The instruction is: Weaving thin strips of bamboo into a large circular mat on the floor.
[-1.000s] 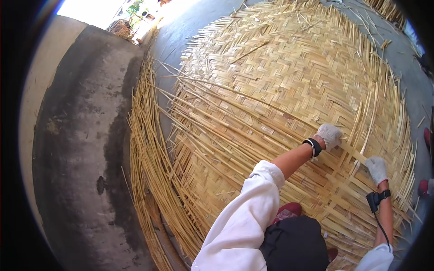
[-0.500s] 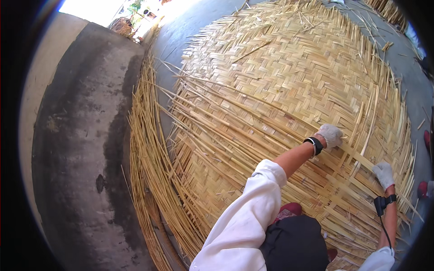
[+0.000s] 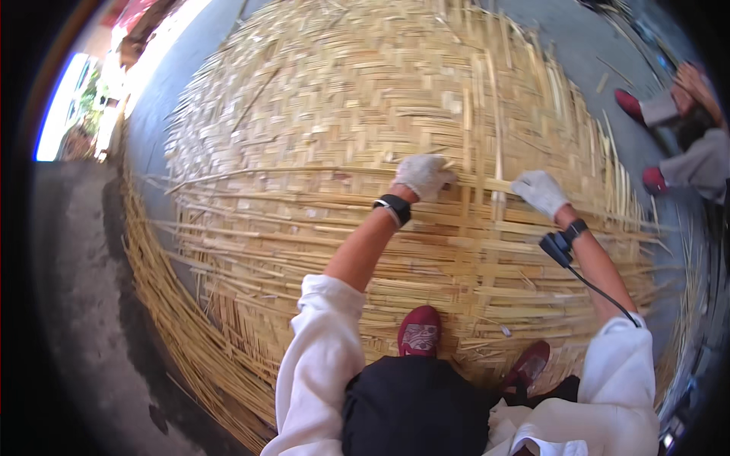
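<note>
A large mat (image 3: 365, 114) of flattened reeds woven in a zigzag pattern covers the floor in front of me. My left hand (image 3: 423, 176), in a pale knit glove, is closed on a flat reed strip (image 3: 488, 183). To its right, my right hand (image 3: 541, 192), gloved the same way, pinches that strip too. The strip runs level between both hands, over upright strips (image 3: 466, 137) of the weave. A long thin reed (image 3: 281, 172) stretches left from near my left hand. Below my hands, loose reeds (image 3: 334, 251) lie side by side across the mat.
My red shoes (image 3: 419, 331) stand on the mat's near part. A long bundle of reeds (image 3: 179, 327) lies along the left wall (image 3: 76, 281). At the right, another person's legs (image 3: 688, 171) and red shoes are beside the mat on the grey floor (image 3: 563, 30).
My view has turned, so the strips now run level and the other person shows more at the right. Both hands remain on a strip; whether it has shifted I cannot tell.
</note>
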Demonstrator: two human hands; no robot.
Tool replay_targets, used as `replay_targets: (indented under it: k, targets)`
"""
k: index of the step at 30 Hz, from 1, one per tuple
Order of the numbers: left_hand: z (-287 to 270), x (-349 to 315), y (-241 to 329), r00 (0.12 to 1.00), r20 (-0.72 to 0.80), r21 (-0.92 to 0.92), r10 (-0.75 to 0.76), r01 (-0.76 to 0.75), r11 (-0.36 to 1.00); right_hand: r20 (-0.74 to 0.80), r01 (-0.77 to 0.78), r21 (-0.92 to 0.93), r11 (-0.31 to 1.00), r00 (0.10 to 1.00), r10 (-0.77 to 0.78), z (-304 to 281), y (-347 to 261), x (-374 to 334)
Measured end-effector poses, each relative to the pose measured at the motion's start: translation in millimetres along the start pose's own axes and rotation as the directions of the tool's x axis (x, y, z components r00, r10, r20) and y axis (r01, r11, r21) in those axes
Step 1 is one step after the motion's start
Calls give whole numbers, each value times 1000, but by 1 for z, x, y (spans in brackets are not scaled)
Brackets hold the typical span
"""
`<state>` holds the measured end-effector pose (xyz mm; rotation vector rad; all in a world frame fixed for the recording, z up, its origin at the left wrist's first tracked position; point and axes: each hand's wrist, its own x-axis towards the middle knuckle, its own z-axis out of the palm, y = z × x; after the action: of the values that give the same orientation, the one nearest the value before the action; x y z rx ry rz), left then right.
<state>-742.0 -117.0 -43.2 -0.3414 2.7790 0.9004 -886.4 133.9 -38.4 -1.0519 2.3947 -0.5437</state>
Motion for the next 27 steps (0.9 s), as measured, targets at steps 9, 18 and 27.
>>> replay_targets:
  k: [9,18,27]
  targets:
    - [-4,-2,14,997,5,-52,-74,74,996,115,-155,52,987,982,148,-13,-7,-3]
    - [10,-12,13,996,14,-11,-82,83,997,26,-73,65,995,997,72,15,-11,-9]
    - [23,-21,15,997,-67,-29,-28,26,999,55,-6,-88,996,998,11,20,-9,-11]
